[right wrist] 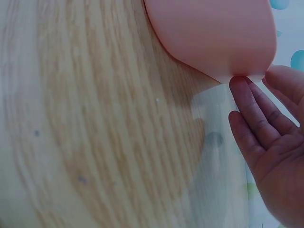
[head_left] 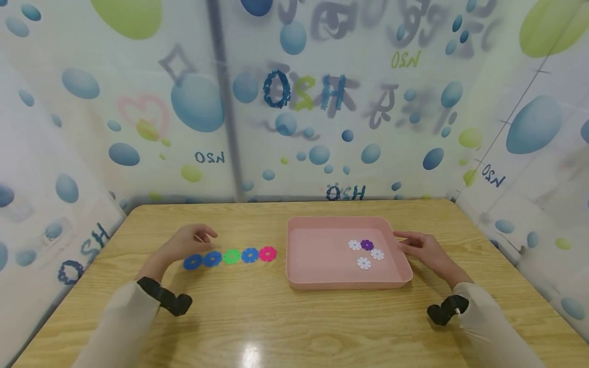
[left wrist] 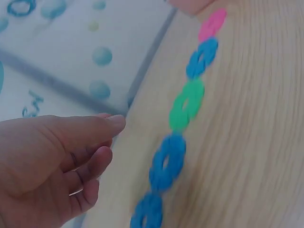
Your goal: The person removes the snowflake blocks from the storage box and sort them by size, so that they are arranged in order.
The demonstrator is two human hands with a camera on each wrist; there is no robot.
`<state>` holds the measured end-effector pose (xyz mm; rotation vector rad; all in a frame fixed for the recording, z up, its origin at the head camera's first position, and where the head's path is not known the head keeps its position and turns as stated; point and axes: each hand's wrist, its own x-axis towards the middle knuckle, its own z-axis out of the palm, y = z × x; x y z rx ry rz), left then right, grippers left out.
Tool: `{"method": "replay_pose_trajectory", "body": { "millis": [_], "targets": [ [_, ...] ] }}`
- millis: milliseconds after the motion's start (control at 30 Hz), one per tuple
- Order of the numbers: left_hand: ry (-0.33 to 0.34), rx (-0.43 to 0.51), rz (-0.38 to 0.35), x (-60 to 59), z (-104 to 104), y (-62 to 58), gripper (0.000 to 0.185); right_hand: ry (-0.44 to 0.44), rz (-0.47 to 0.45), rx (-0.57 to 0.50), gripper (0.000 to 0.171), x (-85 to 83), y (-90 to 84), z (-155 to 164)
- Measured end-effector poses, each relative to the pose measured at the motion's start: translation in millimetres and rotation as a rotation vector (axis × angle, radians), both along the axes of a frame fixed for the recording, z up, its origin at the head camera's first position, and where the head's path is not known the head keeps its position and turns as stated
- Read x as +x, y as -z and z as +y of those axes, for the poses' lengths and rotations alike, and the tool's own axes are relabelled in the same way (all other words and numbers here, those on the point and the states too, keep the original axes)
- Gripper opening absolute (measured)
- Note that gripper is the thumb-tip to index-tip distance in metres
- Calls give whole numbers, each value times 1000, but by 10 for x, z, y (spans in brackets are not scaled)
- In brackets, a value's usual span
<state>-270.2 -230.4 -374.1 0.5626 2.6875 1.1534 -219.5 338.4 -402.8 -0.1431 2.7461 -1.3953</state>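
— Both hands are down on the bench (head_left: 294,317), holding nothing. See the left hand (head_left: 186,244)? Fingers loosely curled, just behind the row of flower discs (head_left: 230,256).

— And the right hand (head_left: 425,250)?

— Fingers straight, touching the right rim of the pink tray (head_left: 322,281).

— What's in the tray?

— Three white discs (head_left: 363,262) and one purple disc (head_left: 366,244), clustered toward its right side. The row outside runs blue, blue, green, blue, pink, edges touching, ending just left of the tray.
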Motion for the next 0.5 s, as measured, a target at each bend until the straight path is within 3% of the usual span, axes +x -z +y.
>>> {"method": "replay_pose_trajectory", "body": {
  "millis": [367,500],
  "targets": [
    [145,82,32,-196,1001,-39,26,2,-4,-4,54,3,6,7],
    [159,78,15,-250,1384,-49,25,2,-15,-10,55,-2,2,2]
  ]
}}
